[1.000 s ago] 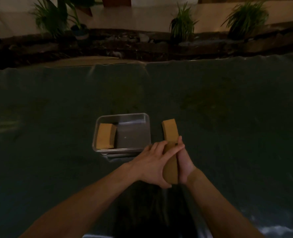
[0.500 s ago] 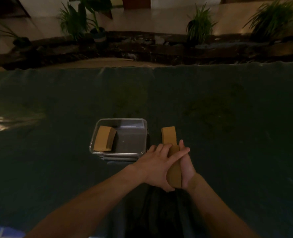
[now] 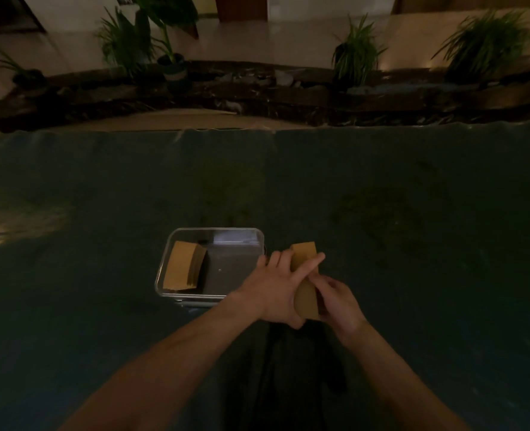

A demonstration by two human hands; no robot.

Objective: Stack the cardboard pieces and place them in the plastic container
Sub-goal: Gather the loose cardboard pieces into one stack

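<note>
The cardboard stack point(image 3: 304, 276) sits just at 3 o'clock of the plastic container point(image 3: 214, 293), pinched between both hands; squaring looks nearly finished, so next comes a lift toward 9 o'clock beside the stored stack point(image 3: 183, 265); left hand point(image 3: 276, 290) wraps it, index finger across; right hand point(image 3: 338, 298) closes narrowly on its near edge.

a dim lobby or courtyard-like indoor space: well beyond the fingers point(image 3: 307, 263), past the dark cloth-covered table point(image 3: 381, 213), a rock-edged planter bed point(image 3: 257, 94) holds potted plants point(image 3: 355, 54), with pale polished floor point(image 3: 288, 42) behind.
</note>
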